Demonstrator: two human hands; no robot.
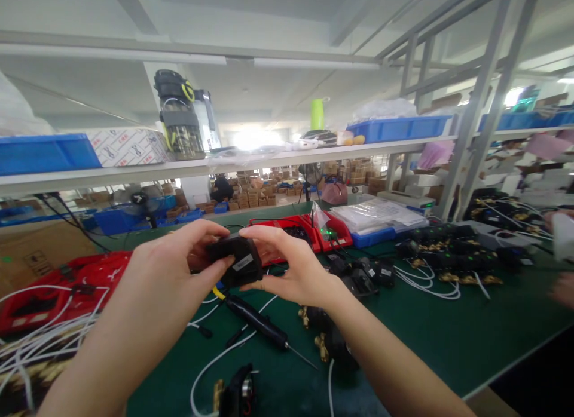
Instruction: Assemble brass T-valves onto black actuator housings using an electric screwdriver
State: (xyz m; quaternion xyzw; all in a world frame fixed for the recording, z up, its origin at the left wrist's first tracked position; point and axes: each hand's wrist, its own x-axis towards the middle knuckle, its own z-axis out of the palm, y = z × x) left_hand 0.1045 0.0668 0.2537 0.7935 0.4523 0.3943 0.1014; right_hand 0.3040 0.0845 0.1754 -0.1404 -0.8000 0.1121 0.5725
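Both hands hold a black plastic housing (244, 255) with a small white label, raised over the green bench. My left hand (179, 267) grips its left side, thumb near the label. The fingers of my right hand (291, 264) close on its right side. Below them lies a black electric screwdriver (258, 321) with a thin bit and a yellow end. Near the front edge sits an opened black unit (242, 390) with a brass fitting and a white cable. Under my right forearm are black units with brass valves (323, 339).
Red bins (332, 235) stand at the back, and a red bin (67, 279) with white cables is at left. Black housings (363, 273) and brass-fitted units (452, 250) lie at right. Another person's hand (562, 288) shows at the right edge. A shelf (251, 160) crosses above.
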